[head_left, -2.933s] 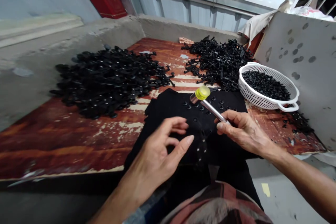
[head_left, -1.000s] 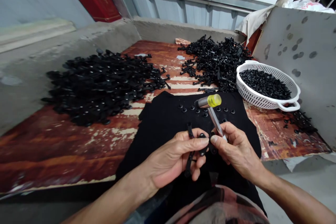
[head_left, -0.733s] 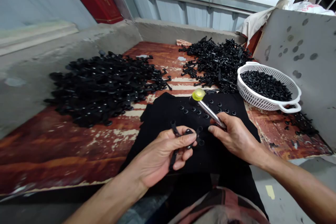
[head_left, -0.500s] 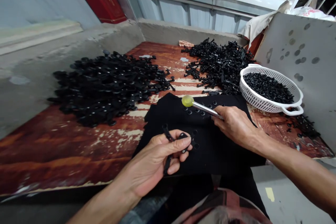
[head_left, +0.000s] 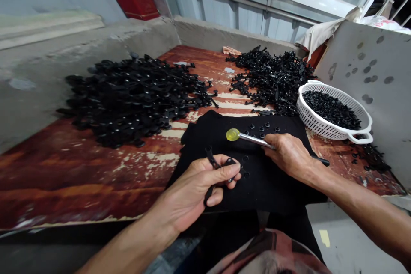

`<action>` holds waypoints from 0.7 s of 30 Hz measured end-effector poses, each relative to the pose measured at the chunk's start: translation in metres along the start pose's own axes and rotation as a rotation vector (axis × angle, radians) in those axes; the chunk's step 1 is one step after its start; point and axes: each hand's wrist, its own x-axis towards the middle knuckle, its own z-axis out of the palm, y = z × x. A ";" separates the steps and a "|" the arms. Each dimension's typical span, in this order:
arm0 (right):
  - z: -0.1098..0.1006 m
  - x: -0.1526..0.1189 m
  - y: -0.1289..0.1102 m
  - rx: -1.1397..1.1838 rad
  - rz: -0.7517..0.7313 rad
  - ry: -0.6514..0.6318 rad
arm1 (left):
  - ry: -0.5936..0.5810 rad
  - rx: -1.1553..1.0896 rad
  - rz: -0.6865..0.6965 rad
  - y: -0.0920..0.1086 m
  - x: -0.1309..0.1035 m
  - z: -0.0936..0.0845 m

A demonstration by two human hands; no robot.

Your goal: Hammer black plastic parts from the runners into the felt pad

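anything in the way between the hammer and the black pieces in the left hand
Nothing visible stands between the hammer and the black pieces; only the black cloth shows in the gap. The left hand itself covers part of them with its thumb. The small round parts sit off to the side, beyond the hammer's handle.

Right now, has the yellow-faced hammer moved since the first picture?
Yes. The yellow-faced hammer has moved left, farther from the white slotted basket.

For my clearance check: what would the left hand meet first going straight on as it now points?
Probably the right hand, holding the hammer; depth is unclear, so the left hand might touch the black cloth first.
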 end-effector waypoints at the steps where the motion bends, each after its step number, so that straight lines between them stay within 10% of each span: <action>1: -0.001 -0.001 0.001 0.045 0.003 0.008 | -0.004 0.005 -0.005 0.001 0.002 0.002; 9: -0.013 -0.056 0.010 0.570 0.151 0.024 | -0.025 0.067 -0.035 0.016 0.025 0.020; 13: 0.002 -0.098 0.018 1.214 0.297 -0.017 | -0.022 0.088 -0.008 0.018 0.036 0.027; 21: 0.043 -0.142 0.028 1.321 0.516 0.077 | 0.032 0.123 -0.017 0.018 0.045 0.031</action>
